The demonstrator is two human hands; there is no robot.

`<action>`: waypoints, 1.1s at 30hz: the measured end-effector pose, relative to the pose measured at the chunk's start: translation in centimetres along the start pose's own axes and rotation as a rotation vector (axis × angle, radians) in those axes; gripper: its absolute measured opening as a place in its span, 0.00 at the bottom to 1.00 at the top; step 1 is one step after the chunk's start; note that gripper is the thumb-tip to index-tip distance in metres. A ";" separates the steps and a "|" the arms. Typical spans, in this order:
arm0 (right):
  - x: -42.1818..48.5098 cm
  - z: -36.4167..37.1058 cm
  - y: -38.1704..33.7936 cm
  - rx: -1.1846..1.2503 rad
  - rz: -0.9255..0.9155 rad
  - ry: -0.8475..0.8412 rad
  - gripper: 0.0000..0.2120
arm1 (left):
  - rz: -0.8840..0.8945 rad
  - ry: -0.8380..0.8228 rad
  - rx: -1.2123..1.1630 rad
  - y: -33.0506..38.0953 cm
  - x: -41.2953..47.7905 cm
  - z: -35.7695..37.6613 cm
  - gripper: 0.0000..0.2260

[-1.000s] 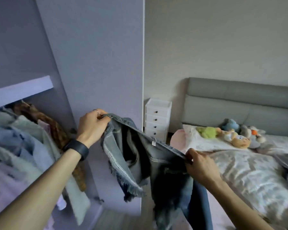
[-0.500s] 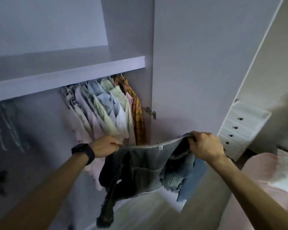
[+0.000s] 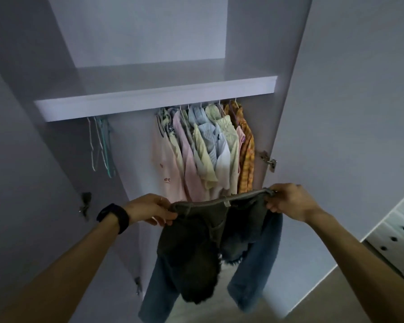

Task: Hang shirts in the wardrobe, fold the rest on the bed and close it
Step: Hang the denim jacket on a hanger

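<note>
I hold a frayed denim jacket (image 3: 203, 250) stretched out in front of the open wardrobe (image 3: 156, 94). My left hand (image 3: 149, 209), with a black watch on the wrist, pinches one end of its top edge. My right hand (image 3: 289, 201) grips the other end. The sleeves hang down towards the floor. Behind the jacket, several pastel shirts (image 3: 203, 155) hang on a rail under the shelf, with an orange checked shirt (image 3: 246, 150) at the far right.
Several bare hangers (image 3: 102, 145) hang at the rail's left end. The right wardrobe door (image 3: 348, 113) stands open beside my right hand, its hinge (image 3: 269, 162) showing. A white drawer unit (image 3: 397, 231) stands at the right edge. The left door (image 3: 21, 183) is open too.
My view has swung from the bed to face the wardrobe squarely. Both hands have carried the jacket to the hanging shirts, and it now hangs spread flat between them.
</note>
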State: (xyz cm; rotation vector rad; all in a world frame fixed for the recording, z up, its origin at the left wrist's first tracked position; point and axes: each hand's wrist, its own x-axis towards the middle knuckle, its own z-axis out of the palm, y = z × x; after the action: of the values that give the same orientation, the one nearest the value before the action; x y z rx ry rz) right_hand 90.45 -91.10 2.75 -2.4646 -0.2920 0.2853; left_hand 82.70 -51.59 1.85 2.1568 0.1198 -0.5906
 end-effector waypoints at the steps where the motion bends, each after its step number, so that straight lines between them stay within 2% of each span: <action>1: 0.5 0.1 -0.3 -0.065 -0.050 0.034 0.03 | 0.031 0.061 0.052 -0.2 0.0 -0.3 0.09; 3: 1.3 0.8 -1.0 -0.175 -0.162 0.223 0.05 | 0.113 0.225 0.177 -0.3 0.0 -0.5 0.11; 5: 2.1 1.7 -1.5 -0.146 -0.184 0.369 0.09 | 0.206 0.397 0.260 -0.1 0.2 -0.4 0.14; 8: 3.3 2.9 -2.4 -0.140 -0.082 0.234 0.13 | 0.285 0.558 0.363 -0.1 0.1 -0.8 0.14; 10: 3.8 3.2 -3.0 -0.073 -0.071 0.168 0.09 | 0.291 0.510 0.250 -0.4 0.1 -1.3 0.15; 12: 4.3 3.4 -3.8 0.022 -0.095 0.196 0.06 | 0.257 0.408 0.070 -0.8 0.0 -1.4 0.17; 16: 5.0 3.5 -5.5 0.145 -0.147 0.247 0.05 | 0.182 0.390 0.181 -1.3 -0.1 -1.6 0.19; 18: 5.4 3.4 -5.6 0.119 -0.194 0.266 0.11 | 0.169 0.423 0.172 -1.6 -0.5 -2.2 0.19; 20: 5.5 3.6 -5.5 0.034 -0.188 0.226 0.10 | 0.167 0.433 0.080 -1.5 -1.1 -2.8 0.17; 23: 5.9 4.8 -5.7 -0.057 -0.174 0.163 0.14 | 0.181 0.358 -0.081 -0.8 -1.4 -3.6 0.11; 27: 5.8 5.8 -7.4 0.080 -0.291 0.114 0.04 | 0.185 0.339 -0.191 0.9 -2.1 -4.2 0.12; 30: 5.5 6.4 -9.5 0.188 -0.413 0.086 0.03 | 0.248 0.360 -0.231 1.9 -2.7 -4.4 0.10; 33: 5.3 7.4 -11.8 0.267 -0.523 0.095 0.05 | 0.288 0.436 -0.173 2.8 -3.0 -3.3 0.09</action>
State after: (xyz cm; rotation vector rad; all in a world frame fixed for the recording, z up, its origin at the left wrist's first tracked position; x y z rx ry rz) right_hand 91.79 -76.27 3.59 -2.0436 -0.7833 -0.0174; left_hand 82.08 -50.41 6.92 2.0517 0.0889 0.0585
